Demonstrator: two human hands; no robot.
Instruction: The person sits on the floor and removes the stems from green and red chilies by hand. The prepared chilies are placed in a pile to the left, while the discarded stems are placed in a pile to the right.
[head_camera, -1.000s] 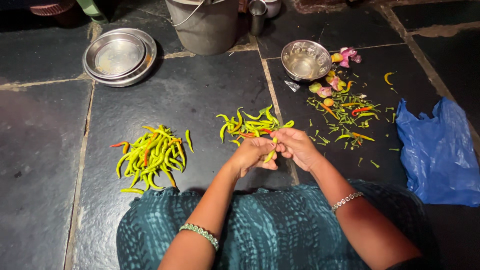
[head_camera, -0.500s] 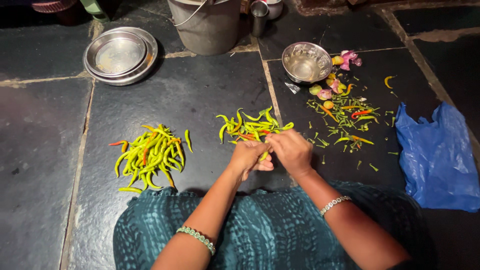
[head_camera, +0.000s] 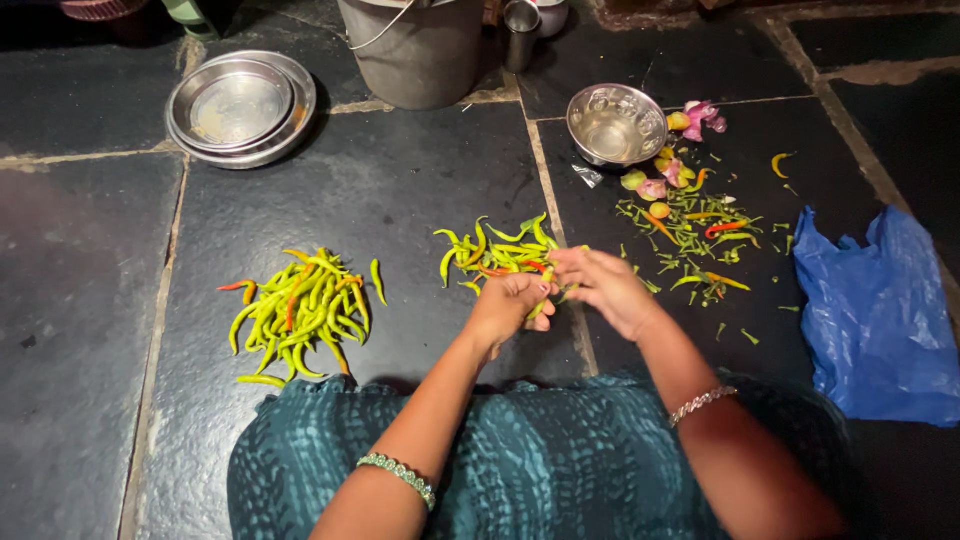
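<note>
**Chillies on a stone floor, both hands on one pod**

- Left hand (head_camera: 512, 305): centre of view, fingers curled shut around a green chilli (head_camera: 540, 308), whose tip shows at the hand's 4 o'clock edge. A beaded green bracelet (head_camera: 398, 474) sits on the forearm.
- Right hand (head_camera: 600, 285): touching the left at 3 o'clock, fingers pinched on the same green chilli. A silver bracelet (head_camera: 700, 402) sits at the wrist.
- Small chilli heap (head_camera: 495, 250): green with a few red, at 12 o'clock of the hands, just beside the fingertips.
- Large chilli heap (head_camera: 298, 312): yellow-green pods, well apart at 9 o'clock.
- Scraps (head_camera: 690, 225): stems, bits and a red pod scattered at 2 o'clock of the hands, with pink peelings (head_camera: 698, 115) further up.
- Steel bowl (head_camera: 616, 123): at 1 o'clock, near the scraps.
- Stacked steel plates (head_camera: 240, 105): at 11 o'clock, far.
- Metal bucket (head_camera: 415, 50): top edge, 12 o'clock; a steel cup (head_camera: 521, 30) just beside it.
- Blue plastic bag (head_camera: 875, 315): crumpled at 3 o'clock.
- Floor (head_camera: 90, 330): dark stone slabs carrying everything.
- Teal patterned cloth (head_camera: 560, 465): over the lap, 6 o'clock.
</note>
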